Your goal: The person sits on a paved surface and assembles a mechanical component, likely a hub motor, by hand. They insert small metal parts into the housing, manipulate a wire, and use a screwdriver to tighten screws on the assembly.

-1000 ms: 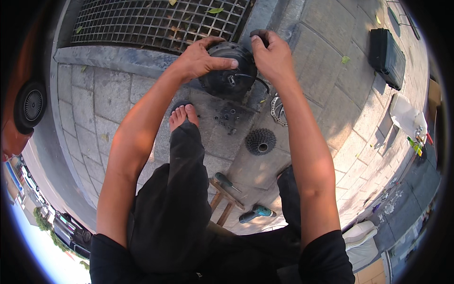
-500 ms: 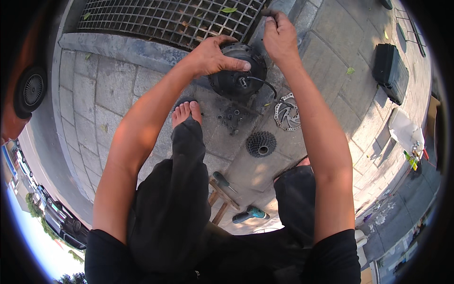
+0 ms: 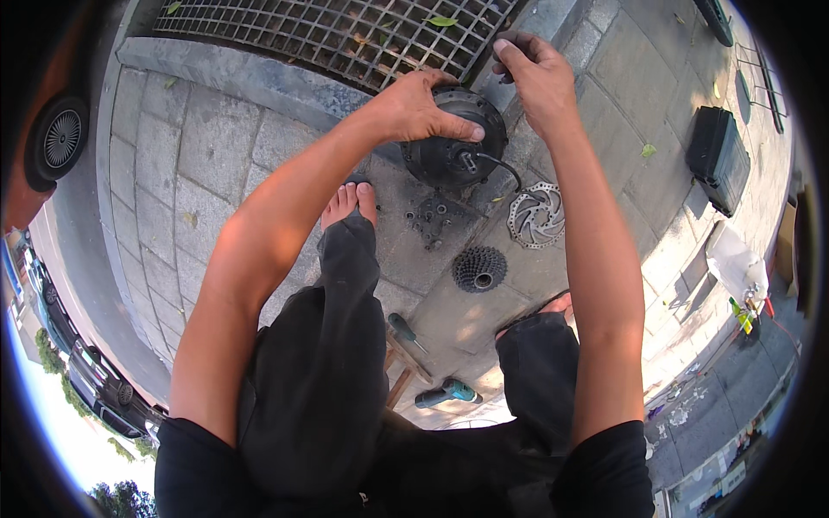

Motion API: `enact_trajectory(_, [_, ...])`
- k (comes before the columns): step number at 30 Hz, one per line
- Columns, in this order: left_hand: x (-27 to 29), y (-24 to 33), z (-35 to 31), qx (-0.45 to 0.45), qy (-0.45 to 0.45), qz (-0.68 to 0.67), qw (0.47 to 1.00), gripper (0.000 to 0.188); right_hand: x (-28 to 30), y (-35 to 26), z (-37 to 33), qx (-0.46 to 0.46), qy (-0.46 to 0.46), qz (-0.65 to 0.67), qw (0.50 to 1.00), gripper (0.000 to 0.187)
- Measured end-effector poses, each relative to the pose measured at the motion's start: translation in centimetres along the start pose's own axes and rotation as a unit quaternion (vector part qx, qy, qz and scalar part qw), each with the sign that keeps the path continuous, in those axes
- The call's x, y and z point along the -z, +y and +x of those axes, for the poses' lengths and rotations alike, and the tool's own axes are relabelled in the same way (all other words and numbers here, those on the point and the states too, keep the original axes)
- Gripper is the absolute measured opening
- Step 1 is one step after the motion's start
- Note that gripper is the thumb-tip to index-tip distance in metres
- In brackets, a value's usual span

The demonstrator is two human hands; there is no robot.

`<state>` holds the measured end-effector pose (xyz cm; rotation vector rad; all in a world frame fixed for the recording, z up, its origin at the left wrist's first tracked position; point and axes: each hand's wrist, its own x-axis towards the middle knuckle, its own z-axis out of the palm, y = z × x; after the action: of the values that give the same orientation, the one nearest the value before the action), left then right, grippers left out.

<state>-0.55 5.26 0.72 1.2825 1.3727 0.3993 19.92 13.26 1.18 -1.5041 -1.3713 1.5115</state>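
My left hand [image 3: 425, 112] grips the upper left side of a round black hub motor [image 3: 471, 160], its thumb lying across the face and its fingers over the rim. A black cable [image 3: 501, 164] curves out from the motor's axle toward the ground. Up and to the right of the motor, apart from it, my right hand [image 3: 537, 76] is raised with curled, darkened fingers; whatever they pinch, if anything, cannot be made out. A silver brake rotor [image 3: 535, 214] lies right of the motor. Below are a black sprocket cassette [image 3: 479, 269] and several small metal parts [image 3: 433, 220] on a dark stained patch.
A metal grating [image 3: 345, 39] with a stone curb [image 3: 242, 76] borders the far side. Between my legs lie a screwdriver [image 3: 402, 328], a wooden stool [image 3: 404, 371] and a cordless drill [image 3: 451, 393]. A black case [image 3: 718, 160] stands at the right.
My right hand has turned a little, its fingers curling more. The whole view has shifted slightly, and my left hand keeps its hold on the hub motor.
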Motion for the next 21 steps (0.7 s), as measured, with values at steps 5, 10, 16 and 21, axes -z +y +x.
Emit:
enact_trajectory(5, [-0.3,-0.2,0.0,0.03,0.002,-0.009,1.0,0.106,2.9,0.7,-4.0,-0.056,-0.066,0.057,0.995,0.033])
enact_trajectory(10, [-0.4,-0.2,0.1,0.019,0.01,-0.011,1.0,0.106,2.7,0.1,-6.7,-0.046,-0.088,-0.046,0.994,0.03])
enact_trajectory(16, [-0.4,0.3,-0.2,0.02,0.014,-0.012,1.0,0.106,1.9,0.7,-7.1,-0.011,-0.093,-0.099,0.991,0.027])
enact_trajectory(21, [-0.3,0.8,-0.4,0.025,-0.003,-0.048,0.999,0.107,1.4,2.2,-6.3,0.106,-0.075,-0.164,0.978,0.024])
